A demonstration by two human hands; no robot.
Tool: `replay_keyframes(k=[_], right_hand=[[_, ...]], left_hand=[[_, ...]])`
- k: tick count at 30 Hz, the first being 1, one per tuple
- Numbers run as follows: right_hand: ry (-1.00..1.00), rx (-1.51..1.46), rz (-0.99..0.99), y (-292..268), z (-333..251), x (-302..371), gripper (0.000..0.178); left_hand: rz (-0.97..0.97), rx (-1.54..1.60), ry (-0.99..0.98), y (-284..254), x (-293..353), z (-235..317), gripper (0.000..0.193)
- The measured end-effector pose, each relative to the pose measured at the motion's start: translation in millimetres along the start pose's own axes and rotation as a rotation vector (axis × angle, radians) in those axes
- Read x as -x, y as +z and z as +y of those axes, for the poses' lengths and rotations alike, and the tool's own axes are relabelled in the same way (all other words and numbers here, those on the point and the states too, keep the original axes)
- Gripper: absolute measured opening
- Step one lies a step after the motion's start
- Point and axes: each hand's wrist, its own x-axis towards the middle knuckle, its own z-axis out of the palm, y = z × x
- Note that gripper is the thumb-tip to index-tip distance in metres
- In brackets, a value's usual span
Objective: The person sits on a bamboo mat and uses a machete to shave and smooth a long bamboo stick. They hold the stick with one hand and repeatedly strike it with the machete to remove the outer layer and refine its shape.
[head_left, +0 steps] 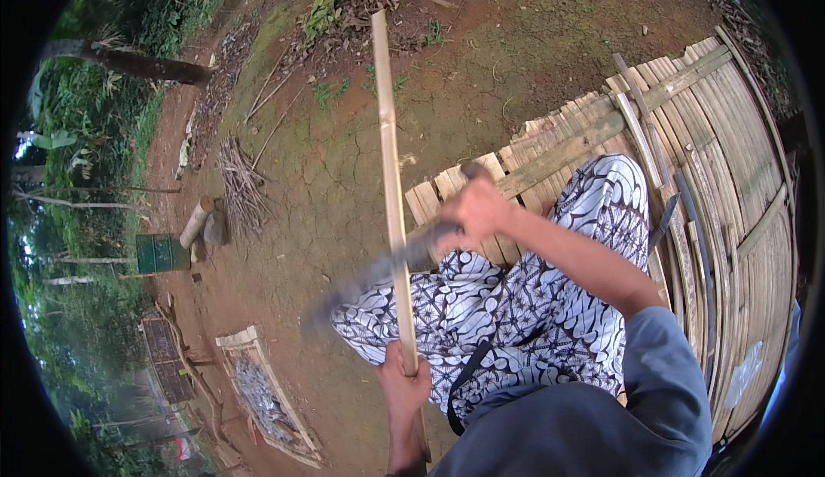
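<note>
Blue-grey shirt (567, 434) closest; our left hand (404, 380) clenches the near end of the bamboo strip (391, 185) crossing the patterned trousers (516, 322), right hand (468, 210) grips the knife (374, 269); strip's likely light, stiff, sharp-edged, hold low.

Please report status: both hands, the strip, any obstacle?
Left hand grips pale strip, low down. Right hand grips machete, motion-blurred across strip; contact unclear. Possibly in the way: patterned trousers beneath.
</note>
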Motion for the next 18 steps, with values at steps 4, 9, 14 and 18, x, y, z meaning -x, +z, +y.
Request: replay_keyframes(k=[4, 9, 14, 18], right_hand=[[1.196, -0.339, -0.283, -33, 57, -37, 0.076], [1.142, -0.331, 0.042, -35, 50, -30, 0.072], [1.032, -0.431, -0.003, -39, 16, -15, 0.068], [0.541, -0.183, -0.066, -30, -17, -12, 0.060]], left_hand=[[-0.042, -0.111, -0.038, -8, 18, -1, 0.022], [-0.038, 0.134, -0.056, 1, 11, -7, 0.016], [0.053, 0.210, -0.057, 8, -17, 11, 0.015], [0.140, 0.292, -0.022, 13, -34, 16, 0.020]])
